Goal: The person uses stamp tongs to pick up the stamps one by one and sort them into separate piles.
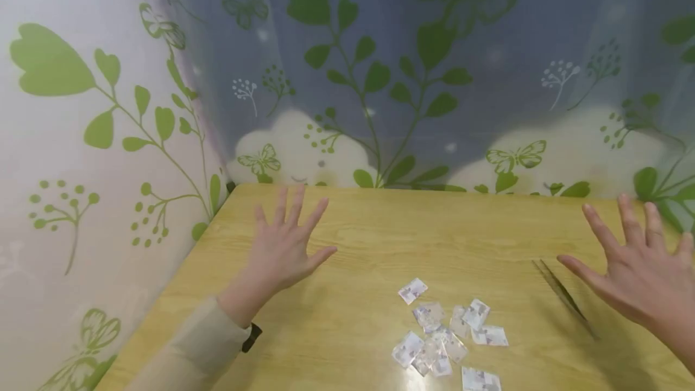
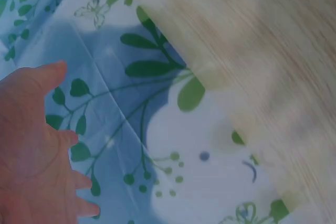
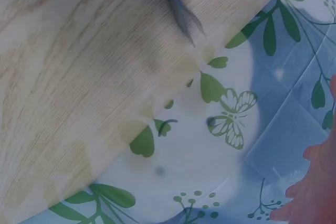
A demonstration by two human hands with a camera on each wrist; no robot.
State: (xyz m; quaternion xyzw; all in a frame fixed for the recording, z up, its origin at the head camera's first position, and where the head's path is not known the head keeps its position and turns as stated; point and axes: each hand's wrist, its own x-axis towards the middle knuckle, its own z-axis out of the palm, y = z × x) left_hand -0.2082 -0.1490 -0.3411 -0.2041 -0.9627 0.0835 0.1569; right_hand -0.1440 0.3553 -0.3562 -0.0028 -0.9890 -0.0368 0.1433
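My left hand is held over the left part of the wooden table with its fingers spread, holding nothing. Fingers spread as well, my right hand hovers at the right side. Just left of it lies a pair of metal tweezers, their tips pointing away from me; the right wrist view shows the tweezers too. Between the hands, nearer the front, is a loose cluster of small clear packets with pale purple-and-white printing. One packet sits apart at the back of the cluster, another at the front.
The table has a light wood grain. Behind it hangs a blue curtain with green leaves and butterflies, meeting the table's back edge. A pale curtain of the same print runs along the left edge.
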